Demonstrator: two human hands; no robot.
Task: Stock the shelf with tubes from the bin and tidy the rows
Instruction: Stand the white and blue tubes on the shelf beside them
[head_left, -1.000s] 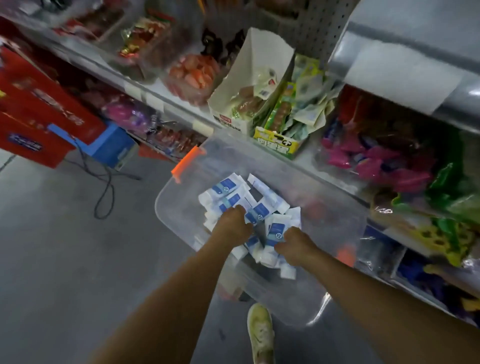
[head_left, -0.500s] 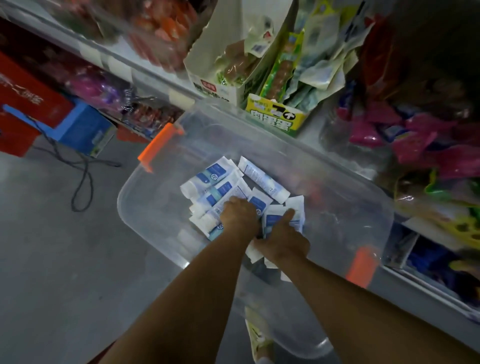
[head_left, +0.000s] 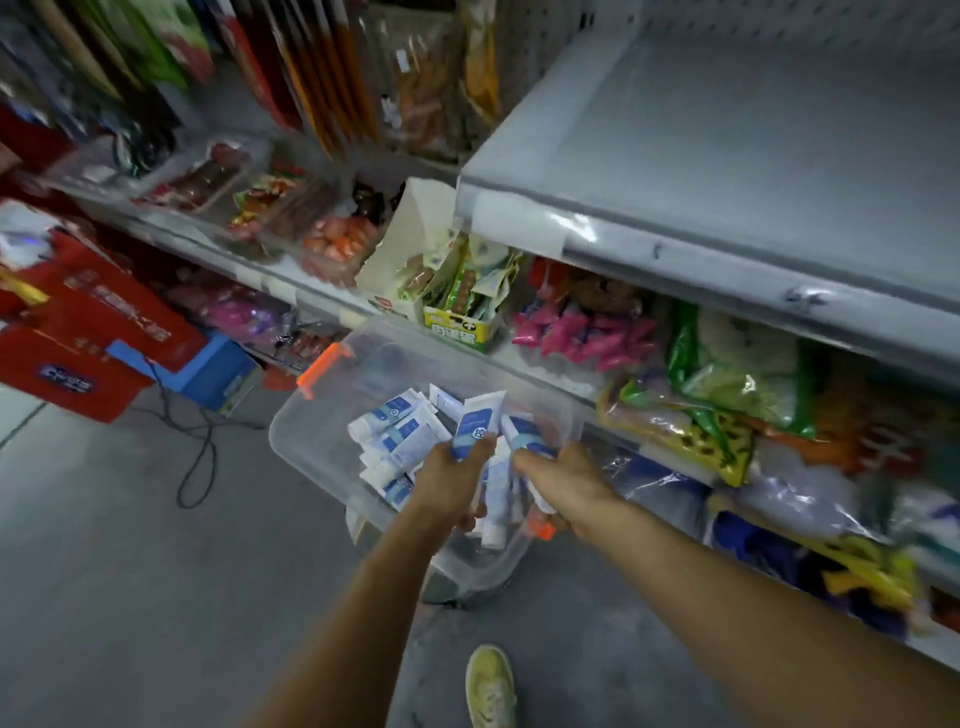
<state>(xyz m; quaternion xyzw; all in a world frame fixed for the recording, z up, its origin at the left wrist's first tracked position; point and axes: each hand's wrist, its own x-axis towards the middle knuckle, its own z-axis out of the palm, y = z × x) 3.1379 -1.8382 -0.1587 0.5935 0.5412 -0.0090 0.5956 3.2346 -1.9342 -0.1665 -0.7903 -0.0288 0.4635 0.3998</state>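
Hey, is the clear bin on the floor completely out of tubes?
No, several tubes lie loose in the clear bin, just left of the left hand.

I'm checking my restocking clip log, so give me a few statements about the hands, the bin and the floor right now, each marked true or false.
1. Both the left hand and the right hand grip tubes raised over the bin. True.
2. The bin is opaque blue plastic. False: it is clear plastic with an orange latch.
3. Several loose tubes lie inside the bin. True.
4. The black cable lies inside the bin. False: it lies on the floor, left of the bin.
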